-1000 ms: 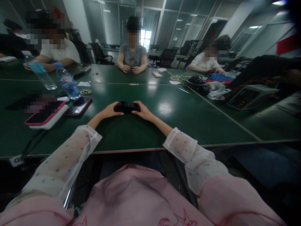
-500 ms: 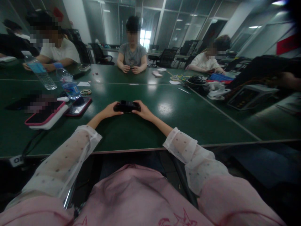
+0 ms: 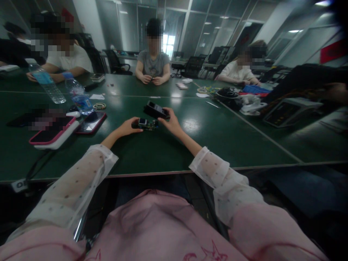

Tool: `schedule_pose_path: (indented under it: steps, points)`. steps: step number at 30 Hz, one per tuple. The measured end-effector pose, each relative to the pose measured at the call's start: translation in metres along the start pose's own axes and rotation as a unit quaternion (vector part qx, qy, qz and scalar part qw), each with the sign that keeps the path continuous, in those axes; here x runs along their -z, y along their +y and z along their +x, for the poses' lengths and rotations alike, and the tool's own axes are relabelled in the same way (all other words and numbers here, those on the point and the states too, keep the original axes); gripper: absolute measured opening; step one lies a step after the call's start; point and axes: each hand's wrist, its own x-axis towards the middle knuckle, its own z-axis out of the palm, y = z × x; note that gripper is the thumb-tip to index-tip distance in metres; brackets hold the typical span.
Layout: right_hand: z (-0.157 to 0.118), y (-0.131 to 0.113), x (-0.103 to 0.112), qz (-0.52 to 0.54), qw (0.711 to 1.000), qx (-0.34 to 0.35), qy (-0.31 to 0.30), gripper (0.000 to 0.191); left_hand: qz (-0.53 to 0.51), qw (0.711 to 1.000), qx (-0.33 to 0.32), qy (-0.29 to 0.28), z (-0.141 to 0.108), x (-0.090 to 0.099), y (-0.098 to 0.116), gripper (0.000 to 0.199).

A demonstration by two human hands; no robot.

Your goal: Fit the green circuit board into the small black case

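Observation:
My left hand [image 3: 130, 127] is closed on one end of a small electronic device, whose green circuit board [image 3: 150, 125] lies bare with a small square screen at its left. A black plastic cover [image 3: 155, 108], with a window-like opening in its face, tilts behind and above the board. Its right end is pinched in my right hand [image 3: 171, 121]. Cover and board are apart. The underside of the device is hidden from me.
Phones [image 3: 91, 122] and two water bottles [image 3: 78, 98] stand to the left on the green table [image 3: 152, 156]. A tape roll [image 3: 99, 106] lies near them. On the right are a box [image 3: 290, 112], plastic bags [image 3: 252, 105] and cables. Several people sit around the table.
My right hand has lifted the black cover off the device and moved it up and away, baring the circuit board. My left hand stays in place.

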Motion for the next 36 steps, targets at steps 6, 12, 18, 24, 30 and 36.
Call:
schedule_pose_path:
  steps: [6,12,18,24,30,36]
  points:
    - [0.005,0.038,0.013,-0.101,0.982,-0.041,0.157,0.058,0.002,1.0,-0.015,-0.001,0.0,0.0,-0.002,0.062]
    - [0.003,0.065,0.022,-0.159,0.955,-0.175,0.18,0.054,-0.004,1.0,-0.008,-0.01,-0.002,0.002,0.005,0.06]
    - [0.003,0.062,0.022,-0.213,0.93,-0.246,0.17,0.072,-0.021,1.0,-0.008,-0.011,-0.002,0.001,0.003,0.06]
    - [0.003,0.05,0.021,-0.201,0.921,-0.259,0.212,0.088,-0.018,1.0,-0.011,-0.017,-0.001,0.002,0.0,0.06]
    - [0.004,0.047,0.021,-0.194,0.92,-0.27,0.207,0.087,-0.01,1.0,-0.009,-0.018,0.0,0.002,-0.004,0.06]
    - [0.004,0.045,0.021,-0.204,0.919,-0.272,0.2,0.088,-0.011,1.0,-0.009,-0.017,0.0,0.001,-0.003,0.061]
